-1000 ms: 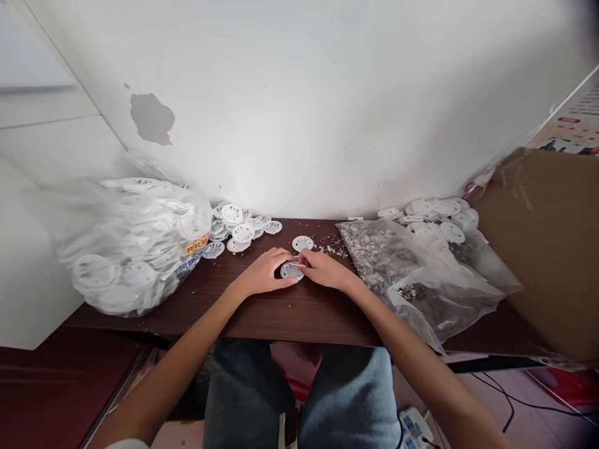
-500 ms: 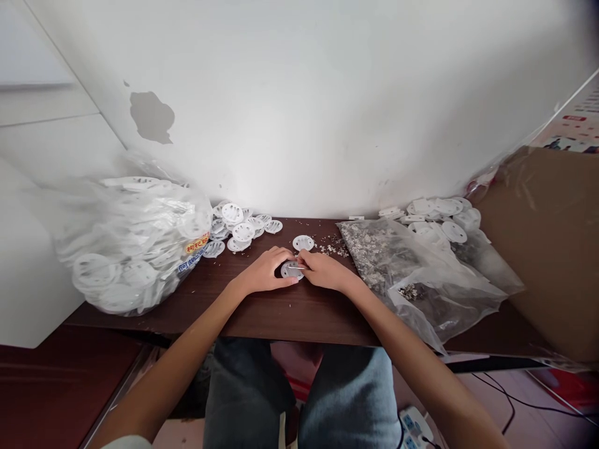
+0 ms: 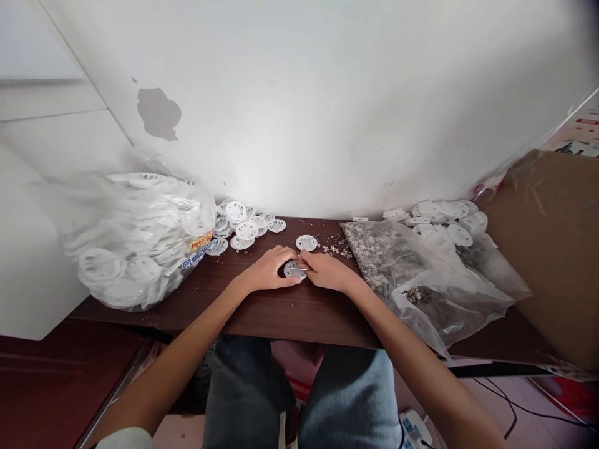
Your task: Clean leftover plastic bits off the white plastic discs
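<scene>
Between the earlier frames and this one, the thin tool (image 3: 299,269) swung from a slant near the far edge of the white disc (image 3: 294,275) to a nearly level line across the middle of its face. The whole view also shifted slightly, which I attributed to head motion; relative to the worktop (image 3: 262,318), I found no clear displacement of the disc. I read the change as a fine adjustment of the tool, with work on the same disc in progress and not yet complete. The disc lay on the worktop between the two hands. The left hand (image 3: 271,269) was curled around the disc's left side, thumb at the near rim and fingers toward the far rim, holding it. The right hand (image 3: 325,271) was closed in a narrow pinch on the tool, which projected leftward over the disc. I could not determine whether the tip contacted the surface. A second disc (image 3: 306,242) lay flat just beyond the fingers, with loose fragments (image 3: 345,247) to its right. I noted a pile of discs (image 3: 246,231) and a filled plastic bag (image 3: 140,249) at the left, and a bag of small pieces (image 3: 374,249) at the right.
</scene>
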Demonstrator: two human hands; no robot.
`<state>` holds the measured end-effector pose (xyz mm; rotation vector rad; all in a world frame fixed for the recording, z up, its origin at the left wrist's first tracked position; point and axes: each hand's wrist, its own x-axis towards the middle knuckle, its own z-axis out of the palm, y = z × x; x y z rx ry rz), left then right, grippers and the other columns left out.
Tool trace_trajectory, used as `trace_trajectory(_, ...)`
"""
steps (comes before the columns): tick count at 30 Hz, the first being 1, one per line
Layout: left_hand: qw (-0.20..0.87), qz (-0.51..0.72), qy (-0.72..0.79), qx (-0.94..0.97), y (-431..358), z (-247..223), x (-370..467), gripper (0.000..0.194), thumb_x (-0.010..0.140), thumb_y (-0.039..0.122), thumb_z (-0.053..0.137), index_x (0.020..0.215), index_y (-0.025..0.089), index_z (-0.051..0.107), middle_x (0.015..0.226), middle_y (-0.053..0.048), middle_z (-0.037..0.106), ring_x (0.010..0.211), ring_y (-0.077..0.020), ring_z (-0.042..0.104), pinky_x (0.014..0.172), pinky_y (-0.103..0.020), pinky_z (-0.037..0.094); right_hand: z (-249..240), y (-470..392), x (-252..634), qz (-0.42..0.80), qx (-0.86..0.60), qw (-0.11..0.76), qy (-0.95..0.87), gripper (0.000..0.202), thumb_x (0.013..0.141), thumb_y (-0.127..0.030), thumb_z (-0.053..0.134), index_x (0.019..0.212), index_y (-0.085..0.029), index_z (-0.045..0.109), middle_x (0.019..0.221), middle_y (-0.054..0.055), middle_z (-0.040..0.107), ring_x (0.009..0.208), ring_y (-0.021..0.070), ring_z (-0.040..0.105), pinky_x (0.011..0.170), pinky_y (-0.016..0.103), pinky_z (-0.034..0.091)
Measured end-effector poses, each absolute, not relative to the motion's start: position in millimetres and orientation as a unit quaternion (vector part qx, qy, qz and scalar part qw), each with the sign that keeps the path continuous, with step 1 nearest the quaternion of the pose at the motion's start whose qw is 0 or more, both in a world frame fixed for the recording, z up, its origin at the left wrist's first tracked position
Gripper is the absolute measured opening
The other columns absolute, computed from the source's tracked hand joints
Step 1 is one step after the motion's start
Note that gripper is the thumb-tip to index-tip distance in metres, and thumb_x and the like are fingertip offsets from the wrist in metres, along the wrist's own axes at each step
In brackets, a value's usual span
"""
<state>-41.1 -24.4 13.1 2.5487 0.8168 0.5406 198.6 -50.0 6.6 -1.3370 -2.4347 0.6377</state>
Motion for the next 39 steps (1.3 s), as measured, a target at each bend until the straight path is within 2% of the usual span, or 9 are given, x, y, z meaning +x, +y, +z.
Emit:
trace_trajectory(8, 0.199, 0.190, 0.295, 0.915, -25.9, 13.4, -40.8, 0.040, 0.092, 0.053, 0.073, 0.121, 0.027, 0.063, 0.125, -0.007, 0.068, 0.118, -0.0300, 0.061, 0.105, -0.045, 0.048, 8.7, -51.5, 198.3, 0.212, -0.466, 0.141, -0.847, 0.009, 0.097, -0.018, 0.049, 0.094, -0.025, 0.044, 0.090, 0.002, 0.066, 0.071, 0.0184, 0.052, 0.065, 0.029, 0.029)
trace_trajectory(14, 0.170, 0.196, 0.306, 0.916, -28.8, 11.1, -40.7, 0.043, 0.092, 0.056, 0.072, 0.120, 0.025, 0.064, 0.122, -0.009, 0.069, 0.115, -0.0312, 0.062, 0.101, -0.046, 0.049, 2.7, -48.2, 199.3, 0.253, -0.473, 0.169, -0.827, 0.010, 0.095, -0.017, 0.051, 0.097, -0.025, 0.045, 0.091, 0.001, 0.067, 0.074, 0.0180, 0.056, 0.068, 0.028, 0.033)
trace_trajectory(18, 0.171, 0.198, 0.299, 0.918, -29.3, 11.1, -40.8, 0.044, 0.092, 0.055, 0.073, 0.123, 0.026, 0.064, 0.121, -0.009, 0.069, 0.115, -0.0311, 0.062, 0.101, -0.046, 0.049, -2.8, -43.4, 202.1, 0.295, -0.484, 0.186, -0.802, 0.007, 0.099, -0.028, 0.054, 0.101, -0.025, 0.048, 0.092, 0.000, 0.067, 0.076, 0.0182, 0.057, 0.069, 0.028, 0.036)
trace_trajectory(22, 0.172, 0.201, 0.307, 0.914, -28.3, 10.8, -41.1, 0.044, 0.089, 0.055, 0.075, 0.120, 0.026, 0.066, 0.118, -0.008, 0.070, 0.112, -0.0311, 0.063, 0.097, -0.045, 0.051, -7.5, -36.8, 207.7, 0.351, -0.478, 0.199, -0.780, 0.016, 0.099, -0.039, 0.056, 0.103, -0.024, 0.053, 0.092, -0.001, 0.064, 0.081, 0.0187, 0.056, 0.072, 0.028, 0.039)
trace_trajectory(27, 0.184, 0.212, 0.298, 0.912, -28.0, 11.3, -41.5, 0.045, 0.088, 0.053, 0.077, 0.124, 0.027, 0.067, 0.118, -0.007, 0.071, 0.112, -0.0302, 0.063, 0.100, -0.045, 0.050, -5.9, -31.8, 212.4, 0.433, -0.449, 0.220, -0.750, 0.011, 0.086, -0.023, 0.055, 0.097, -0.023, 0.055, 0.094, -0.002, 0.061, 0.089, 0.0186, 0.057, 0.082, 0.029, 0.043)
trace_trajectory(30, 0.189, 0.219, 0.296, 0.910, -28.4, 11.9, -41.6, 0.044, 0.088, 0.052, 0.077, 0.123, 0.028, 0.067, 0.118, -0.007, 0.072, 0.112, -0.0301, 0.064, 0.100, -0.045, 0.050, -3.1, -31.9, 212.5, 0.456, -0.448, 0.229, -0.734, 0.011, 0.083, -0.020, 0.054, 0.093, -0.022, 0.056, 0.093, -0.002, 0.062, 0.093, 0.0190, 0.058, 0.085, 0.029, 0.044)
trace_trajectory(34, 0.192, 0.217, 0.301, 0.909, -28.4, 12.0, -41.6, 0.045, 0.087, 0.053, 0.078, 0.122, 0.027, 0.067, 0.119, -0.008, 0.071, 0.112, -0.0302, 0.064, 0.100, -0.045, 0.051, -3.9, -32.5, 212.3, 0.438, -0.453, 0.216, -0.746, 0.008, 0.090, -0.027, 0.054, 0.097, -0.023, 0.055, 0.090, -0.002, 0.063, 0.088, 0.0190, 0.058, 0.080, 0.029, 0.043)
trace_trajectory(39, 0.192, 0.214, 0.309, 0.907, -27.4, 11.5, -41.7, 0.049, 0.086, 0.058, 0.079, 0.121, 0.026, 0.067, 0.119, -0.008, 0.070, 0.113, -0.0312, 0.063, 0.099, -0.046, 0.051, -7.0, -32.9, 213.0, 0.387, -0.455, 0.186, -0.780, 0.018, 0.098, -0.039, 0.055, 0.107, -0.023, 0.054, 0.094, -0.002, 0.063, 0.084, 0.0183, 0.055, 0.076, 0.028, 0.041)
